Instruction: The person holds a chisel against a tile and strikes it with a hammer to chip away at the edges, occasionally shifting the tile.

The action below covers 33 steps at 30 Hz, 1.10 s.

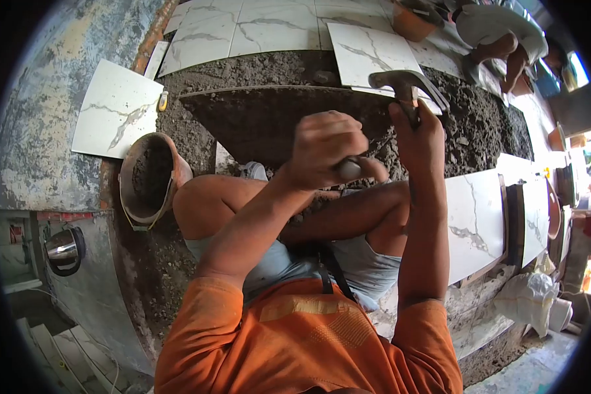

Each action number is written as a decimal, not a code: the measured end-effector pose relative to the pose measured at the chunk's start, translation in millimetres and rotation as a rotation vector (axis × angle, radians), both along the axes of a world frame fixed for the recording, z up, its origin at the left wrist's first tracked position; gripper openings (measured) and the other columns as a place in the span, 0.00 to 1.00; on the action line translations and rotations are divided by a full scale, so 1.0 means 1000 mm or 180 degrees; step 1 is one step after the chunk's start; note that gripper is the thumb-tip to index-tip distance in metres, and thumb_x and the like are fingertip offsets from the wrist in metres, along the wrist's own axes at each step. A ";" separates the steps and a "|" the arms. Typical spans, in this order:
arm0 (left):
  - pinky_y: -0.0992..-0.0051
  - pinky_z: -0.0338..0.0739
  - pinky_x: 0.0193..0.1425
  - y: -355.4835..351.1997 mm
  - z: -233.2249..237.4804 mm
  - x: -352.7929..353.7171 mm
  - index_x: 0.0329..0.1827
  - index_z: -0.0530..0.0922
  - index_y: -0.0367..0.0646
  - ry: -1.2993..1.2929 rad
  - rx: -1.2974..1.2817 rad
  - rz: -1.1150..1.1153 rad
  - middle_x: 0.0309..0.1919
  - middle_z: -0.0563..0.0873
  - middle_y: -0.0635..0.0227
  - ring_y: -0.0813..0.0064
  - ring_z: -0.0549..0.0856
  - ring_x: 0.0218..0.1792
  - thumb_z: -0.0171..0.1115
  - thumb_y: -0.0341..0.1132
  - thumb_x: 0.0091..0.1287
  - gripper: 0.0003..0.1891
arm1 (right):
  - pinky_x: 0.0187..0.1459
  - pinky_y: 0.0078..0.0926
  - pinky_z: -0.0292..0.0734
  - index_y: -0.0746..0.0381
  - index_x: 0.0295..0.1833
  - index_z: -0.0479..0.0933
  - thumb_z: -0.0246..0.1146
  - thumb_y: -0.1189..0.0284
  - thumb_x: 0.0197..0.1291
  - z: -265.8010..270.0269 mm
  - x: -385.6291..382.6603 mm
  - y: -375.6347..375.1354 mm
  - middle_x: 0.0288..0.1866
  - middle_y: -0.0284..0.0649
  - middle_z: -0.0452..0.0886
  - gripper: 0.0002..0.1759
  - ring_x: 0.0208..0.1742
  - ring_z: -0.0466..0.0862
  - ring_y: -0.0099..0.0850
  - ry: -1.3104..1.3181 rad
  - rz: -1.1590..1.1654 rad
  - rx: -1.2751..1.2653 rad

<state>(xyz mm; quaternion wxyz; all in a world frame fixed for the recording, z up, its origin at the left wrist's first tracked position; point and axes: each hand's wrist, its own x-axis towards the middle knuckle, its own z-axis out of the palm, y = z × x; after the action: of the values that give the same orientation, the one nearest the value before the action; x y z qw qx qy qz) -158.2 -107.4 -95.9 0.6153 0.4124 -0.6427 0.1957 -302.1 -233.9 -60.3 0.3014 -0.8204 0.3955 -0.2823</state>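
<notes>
My right hand (421, 141) grips a claw hammer (400, 81) by its shaft, close under the metal head, with the head raised at the top. My left hand (328, 146) is closed in a fist around a tool handle (349, 170); only its rounded grey end shows, and the rest of that tool is hidden. Both hands are above my bent legs. Beyond them lies a dark, flat, slab-like surface (256, 125) with a thin pale edge, over rough grey mortar or soil (243, 72). A marbled white tile (368, 52) lies just behind the hammer.
Laid marbled tiles (272, 26) run along the back. A loose tile (115, 108) and a mortar-stained bucket (177, 172) are at left. More tiles (473, 223) stand at right, near a white sack (525, 299). Another person (502, 33) squats at the back right by an orange tub (414, 20).
</notes>
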 end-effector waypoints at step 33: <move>0.55 0.71 0.63 -0.027 -0.031 0.033 0.24 0.79 0.43 -0.0213 0.0339 0.1535 0.48 0.85 0.61 0.60 0.85 0.51 0.64 0.67 0.67 0.32 | 0.40 0.35 0.81 0.72 0.50 0.79 0.59 0.53 0.77 0.014 -0.136 0.109 0.45 0.51 0.84 0.27 0.40 0.85 0.37 -0.1447 0.1332 -0.0445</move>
<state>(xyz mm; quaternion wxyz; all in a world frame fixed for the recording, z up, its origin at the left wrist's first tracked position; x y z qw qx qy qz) -124.8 -134.2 -127.3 0.5066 0.5790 -0.5551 0.3162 -438.4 -125.2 -45.9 0.3764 -0.8186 0.1203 -0.4169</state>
